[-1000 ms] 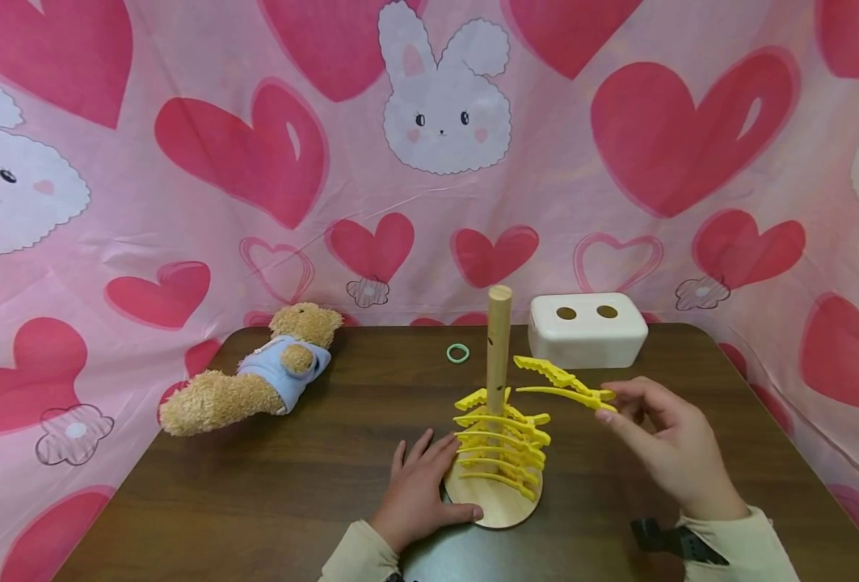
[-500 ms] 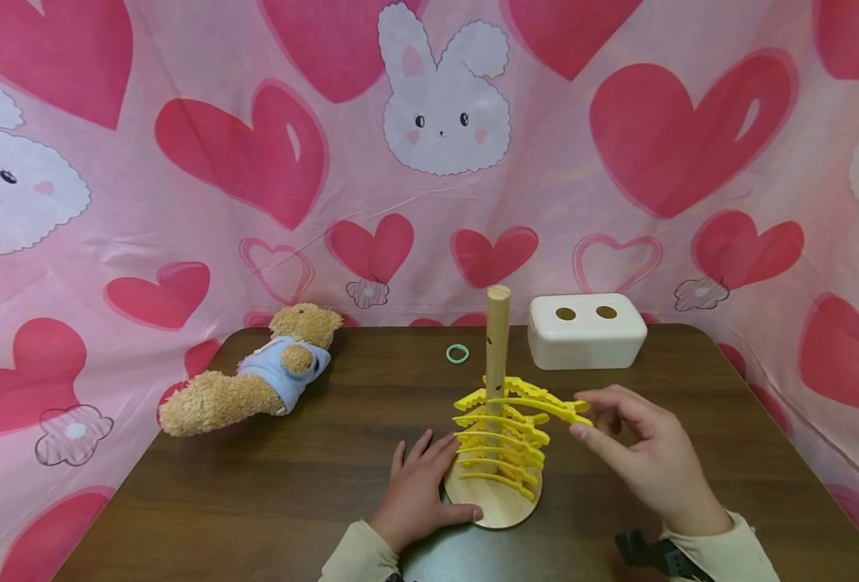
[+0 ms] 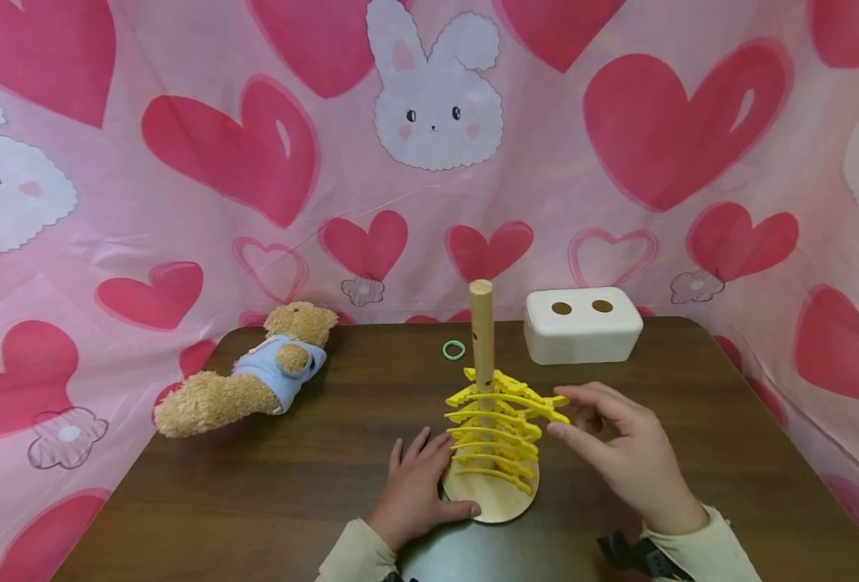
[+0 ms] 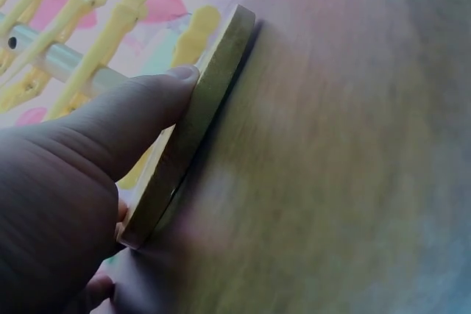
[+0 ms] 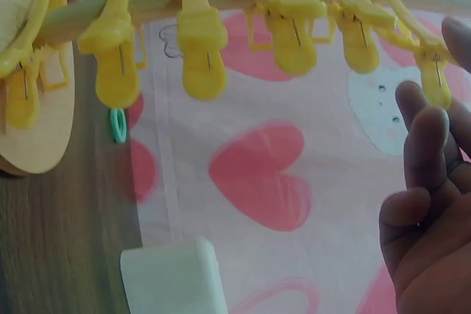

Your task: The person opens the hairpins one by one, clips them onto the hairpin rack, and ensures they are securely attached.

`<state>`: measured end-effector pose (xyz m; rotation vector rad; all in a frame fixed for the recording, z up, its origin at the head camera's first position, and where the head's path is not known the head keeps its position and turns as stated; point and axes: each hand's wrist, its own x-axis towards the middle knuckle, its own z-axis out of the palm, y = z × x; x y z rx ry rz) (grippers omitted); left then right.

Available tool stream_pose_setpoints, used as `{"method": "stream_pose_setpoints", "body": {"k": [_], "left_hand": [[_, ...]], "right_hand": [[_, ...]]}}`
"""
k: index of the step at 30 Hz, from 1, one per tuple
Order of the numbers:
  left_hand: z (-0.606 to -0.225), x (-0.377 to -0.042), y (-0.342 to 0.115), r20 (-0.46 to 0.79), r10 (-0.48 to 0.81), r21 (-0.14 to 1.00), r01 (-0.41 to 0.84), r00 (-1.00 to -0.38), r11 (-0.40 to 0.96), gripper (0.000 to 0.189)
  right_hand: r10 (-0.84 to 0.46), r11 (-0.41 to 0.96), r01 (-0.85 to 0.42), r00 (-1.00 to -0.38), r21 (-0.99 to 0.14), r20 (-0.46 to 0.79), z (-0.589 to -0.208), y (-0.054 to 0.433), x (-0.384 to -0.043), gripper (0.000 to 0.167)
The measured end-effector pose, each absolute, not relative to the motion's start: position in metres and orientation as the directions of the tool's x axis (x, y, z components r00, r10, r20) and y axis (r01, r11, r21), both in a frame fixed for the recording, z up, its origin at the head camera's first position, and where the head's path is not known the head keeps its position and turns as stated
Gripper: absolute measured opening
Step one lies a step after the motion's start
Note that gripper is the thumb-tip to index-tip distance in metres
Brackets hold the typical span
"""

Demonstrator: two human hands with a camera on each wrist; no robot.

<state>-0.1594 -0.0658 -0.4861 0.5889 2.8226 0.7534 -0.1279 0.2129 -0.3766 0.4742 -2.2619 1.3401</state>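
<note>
A wooden post (image 3: 483,327) stands upright on a round wooden base (image 3: 490,505), with several yellow hair clips (image 3: 494,440) clamped across it one above another. My right hand (image 3: 629,453) pinches the tail end of the topmost yellow hair clip (image 3: 520,398), whose prongs lie across the post. In the right wrist view, thumb and fingers surround that clip's end (image 5: 436,82). My left hand (image 3: 418,493) lies with fingers spread at the base's left side. Its thumb (image 4: 147,108) presses on the top of the base near the rim; the other fingers are mostly hidden in the left wrist view.
A teddy bear (image 3: 254,380) in a blue top lies at the left of the brown table (image 3: 291,509). Behind the post are a small green ring (image 3: 454,350) and a white box (image 3: 582,335) with two round holes. A pink heart-patterned cloth (image 3: 414,194) hangs behind.
My right hand has brought the yellow hair clip leftward and down from beside the post onto it. My left hand has stayed on the base. The head view has shifted slightly.
</note>
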Motion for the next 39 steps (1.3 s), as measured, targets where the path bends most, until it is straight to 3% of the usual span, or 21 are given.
{"method": "stream_pose_setpoints", "body": {"k": [39], "left_hand": [[-0.473,-0.161,-0.060,-0.127,0.422,0.393,0.345,-0.898,0.852,0.097]], "right_hand": [[-0.002,0.414,-0.539,-0.806,-0.734,0.591,-0.374,0.181,-0.127,0.041]]}}
